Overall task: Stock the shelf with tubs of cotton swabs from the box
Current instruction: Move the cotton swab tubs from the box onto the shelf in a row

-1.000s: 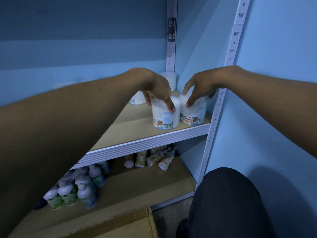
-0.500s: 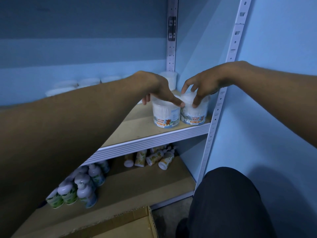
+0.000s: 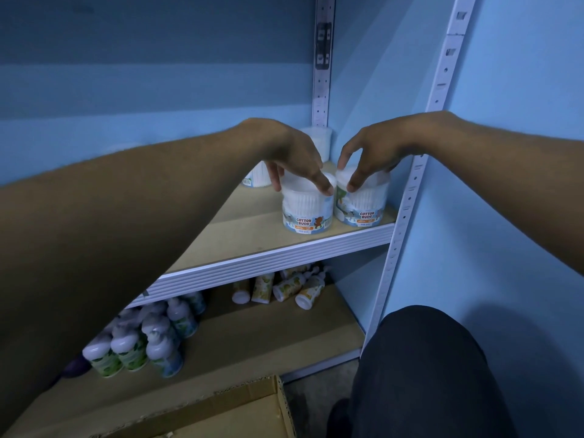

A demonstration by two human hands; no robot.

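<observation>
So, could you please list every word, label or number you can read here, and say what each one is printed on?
"COTTON BUDS": label of the left cotton bud tub, under the left hand.
"COTTON BUDS": label of the right cotton bud tub, under the right hand.
Orange strips below both names: too small to read.
Lower-shelf bottles and tubes: labels blurred, unreadable.

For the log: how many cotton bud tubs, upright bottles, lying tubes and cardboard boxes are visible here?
Cotton bud tubs: 4, two at the front, two behind
Upright bottles: about 9, partly hidden
Lying tubes: about 5
Cardboard box: 1
Total: about 19
</observation>
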